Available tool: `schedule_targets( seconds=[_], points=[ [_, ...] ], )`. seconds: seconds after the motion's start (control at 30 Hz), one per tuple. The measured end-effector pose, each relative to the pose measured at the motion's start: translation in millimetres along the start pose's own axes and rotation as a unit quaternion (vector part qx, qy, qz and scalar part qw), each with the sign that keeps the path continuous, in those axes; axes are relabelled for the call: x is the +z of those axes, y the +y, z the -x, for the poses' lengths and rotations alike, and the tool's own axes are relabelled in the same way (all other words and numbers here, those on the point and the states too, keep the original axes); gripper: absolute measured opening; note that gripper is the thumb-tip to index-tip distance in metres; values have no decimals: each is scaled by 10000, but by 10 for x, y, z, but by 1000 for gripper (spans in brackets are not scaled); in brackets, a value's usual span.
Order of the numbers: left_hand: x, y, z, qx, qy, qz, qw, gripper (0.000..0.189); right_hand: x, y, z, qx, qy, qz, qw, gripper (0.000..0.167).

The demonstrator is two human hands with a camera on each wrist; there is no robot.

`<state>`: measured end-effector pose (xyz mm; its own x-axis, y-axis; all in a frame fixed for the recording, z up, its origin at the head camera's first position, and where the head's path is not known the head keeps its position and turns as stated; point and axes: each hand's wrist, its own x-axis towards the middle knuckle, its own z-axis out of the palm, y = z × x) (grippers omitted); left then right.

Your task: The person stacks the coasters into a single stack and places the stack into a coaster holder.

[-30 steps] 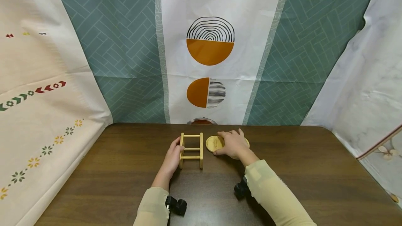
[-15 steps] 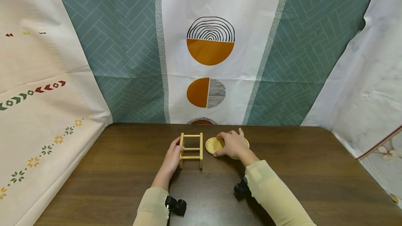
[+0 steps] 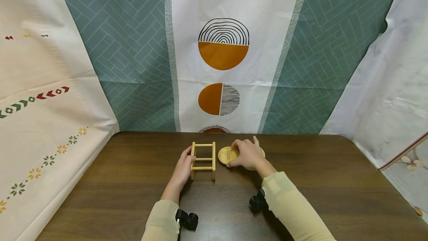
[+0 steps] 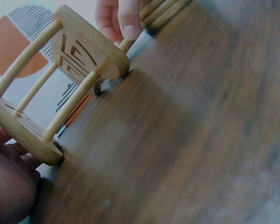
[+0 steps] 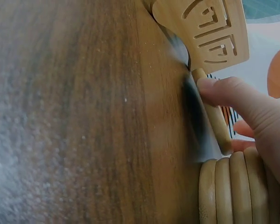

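A small wooden coaster rack [image 3: 204, 158], with carved side panels and round rods, stands upright on the table. My left hand [image 3: 181, 170] grips its left panel, thumb on the near face and fingers behind. To the right of the rack, my right hand [image 3: 249, 154] pinches a round wooden coaster [image 3: 227, 155] with lettering on its face. In the right wrist view this coaster [image 5: 214, 112] lies close over the tabletop, its edge near the carved panel [image 5: 214, 32]. Beside it, partly under my right palm, is a stack of several coasters [image 5: 238, 186].
The dark wooden table [image 3: 133, 196] runs back to a hanging cloth [image 3: 143, 66] printed with orange and black circles. Cream cloth [image 3: 43, 122] hangs at the left side, pale marbled cloth [image 3: 391, 96] at the right. Both wrists carry small black cameras.
The coaster in my right hand has tipped slightly, its far edge now lower. My left hand and the rack have stayed in place.
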<state>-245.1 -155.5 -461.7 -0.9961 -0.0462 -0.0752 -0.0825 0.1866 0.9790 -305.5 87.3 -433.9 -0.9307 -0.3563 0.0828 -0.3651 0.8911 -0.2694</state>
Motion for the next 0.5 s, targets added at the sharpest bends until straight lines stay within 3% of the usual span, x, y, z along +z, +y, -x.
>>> schedule_targets(
  seconds=[0.5],
  points=[
    [-3,-8,-4,28,13,-73,10000,57,14,54,13,-285,389,-614,9969,62]
  ],
)
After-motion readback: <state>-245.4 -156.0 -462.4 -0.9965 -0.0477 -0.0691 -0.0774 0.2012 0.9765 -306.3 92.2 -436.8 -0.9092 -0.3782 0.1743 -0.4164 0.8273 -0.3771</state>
